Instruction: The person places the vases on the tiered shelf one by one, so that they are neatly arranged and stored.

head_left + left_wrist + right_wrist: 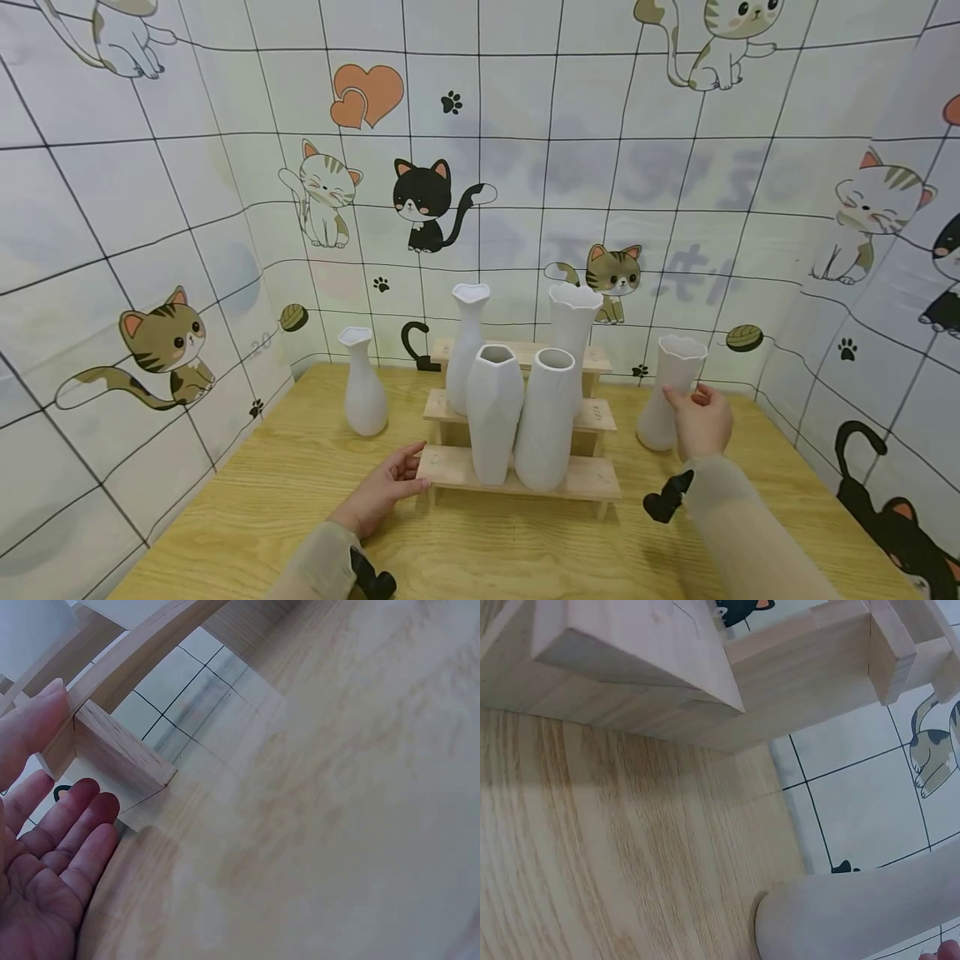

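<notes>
On the table's right side stands a white fluted vase point(660, 408); my right hand point(701, 421) holds its narrow middle, thumb in front, and only fingertips point(949, 951) show in the right wrist view. My left hand point(381, 490) pinches the left end of the lowest step of a three-step wooden stand point(450, 471), thumb point(41, 716) over the board's edge. A faceted white vase point(493, 425) and a round-mouthed white vase point(546, 433) stand on that step. Behind them rise a slim-necked vase point(467, 350) and a wavy-rimmed vase point(573, 321), whose base is hidden.
Another slim white vase point(366, 392) stands on the wooden table point(480, 550), left of the stand. Walls covered with a cat-printed sheet point(517, 167) close in the table at the back and both sides.
</notes>
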Motion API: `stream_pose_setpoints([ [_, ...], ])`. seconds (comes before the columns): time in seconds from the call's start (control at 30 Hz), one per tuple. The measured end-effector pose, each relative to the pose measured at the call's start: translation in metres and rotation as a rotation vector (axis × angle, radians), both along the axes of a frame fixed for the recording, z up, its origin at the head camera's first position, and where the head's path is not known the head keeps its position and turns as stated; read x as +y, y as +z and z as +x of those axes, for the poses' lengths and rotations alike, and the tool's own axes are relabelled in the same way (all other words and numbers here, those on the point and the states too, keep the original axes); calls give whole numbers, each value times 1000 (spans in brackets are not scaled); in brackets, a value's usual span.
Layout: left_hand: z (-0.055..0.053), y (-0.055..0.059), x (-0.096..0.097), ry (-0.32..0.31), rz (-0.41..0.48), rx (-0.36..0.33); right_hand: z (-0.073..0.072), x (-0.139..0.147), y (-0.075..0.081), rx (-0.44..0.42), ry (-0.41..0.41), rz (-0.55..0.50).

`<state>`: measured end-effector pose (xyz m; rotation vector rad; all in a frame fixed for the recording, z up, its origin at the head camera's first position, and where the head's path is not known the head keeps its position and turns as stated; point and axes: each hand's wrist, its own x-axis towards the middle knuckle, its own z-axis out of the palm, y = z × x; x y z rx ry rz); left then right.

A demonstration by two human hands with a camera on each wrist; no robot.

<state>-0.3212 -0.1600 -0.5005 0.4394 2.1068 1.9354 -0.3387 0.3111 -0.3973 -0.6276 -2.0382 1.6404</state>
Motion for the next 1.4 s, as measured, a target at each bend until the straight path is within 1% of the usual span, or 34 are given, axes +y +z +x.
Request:
stream_pose_setpoints([
  [0.2, 0, 0, -1, 0, 1, -6, -7, 2, -3, 1, 14, -43],
  [0.37, -1, -2, -2, -2, -2, -11, -14, 6, -10, -3, 39, -95],
  [0.53, -1, -3, -2, -6, -8, -8, -18, 10, -16, 8, 71, -127],
  [0.67, -1, -2, -2, -5, -7, -6, -19, 12, -19, -2, 93, -145],
  [0.83, -1, -2, -2, -2, -1, -4, -22, 12, -21, -16, 90, -158],
  [1.13, 2, 2, -1, 9, -10, -2, -27, 7, -20, 12, 78, -211],
  [1.4, 2, 3, -1, -7, -6, 8, -32, 6, -20, 26, 81, -236],
])
